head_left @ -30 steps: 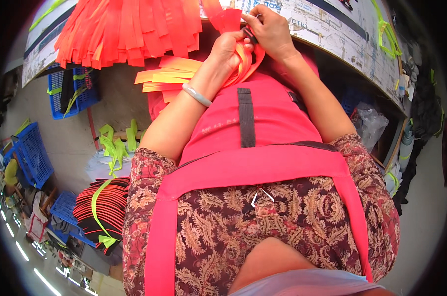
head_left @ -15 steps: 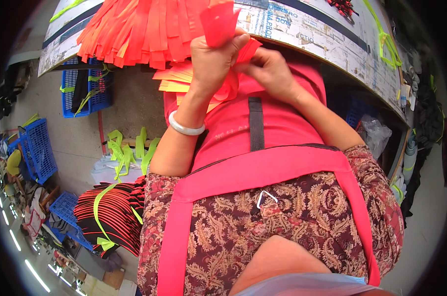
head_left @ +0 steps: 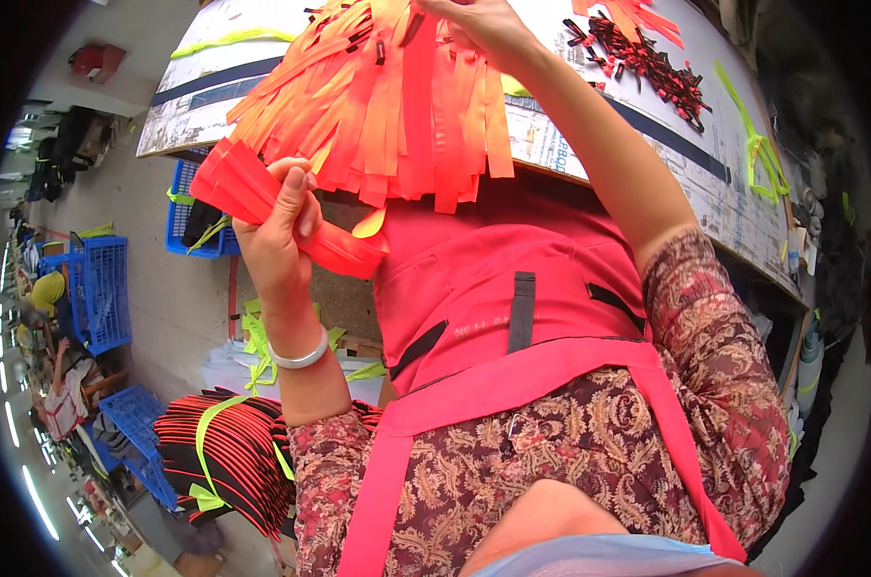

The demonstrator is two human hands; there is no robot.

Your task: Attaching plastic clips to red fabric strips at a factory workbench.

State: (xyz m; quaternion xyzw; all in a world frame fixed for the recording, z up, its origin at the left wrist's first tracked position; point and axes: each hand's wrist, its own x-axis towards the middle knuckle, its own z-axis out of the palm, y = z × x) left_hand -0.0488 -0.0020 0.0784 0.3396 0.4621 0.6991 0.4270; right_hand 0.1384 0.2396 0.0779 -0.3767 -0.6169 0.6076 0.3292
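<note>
My left hand (head_left: 279,231) is closed around a folded bundle of orange-red fabric strips (head_left: 238,183), left of my apron and below the table edge. The bundle's other end (head_left: 344,252) comes out on the thumb's far side toward the apron. Up over the table, my right hand (head_left: 483,24) pinches the top of one red strip (head_left: 420,96), its fingertips partly cut off by the picture's upper edge. That strip hangs across a thick pile of orange strips (head_left: 358,125), whose ends droop over the table's near edge. Some strips carry small black end pieces.
The white printed tabletop (head_left: 541,130) holds a heap of small black-and-red pieces (head_left: 647,72) and yellow-green ties (head_left: 764,163). A blue crate (head_left: 180,212) stands under the left end. A tied stack of black-and-orange pieces (head_left: 224,452) lies at my left, near another blue crate (head_left: 103,288).
My hands have parted. The left moved down and left with the bundle; the right let go of it and rose to the pile, taking a strip's top. The view shifted a little.
</note>
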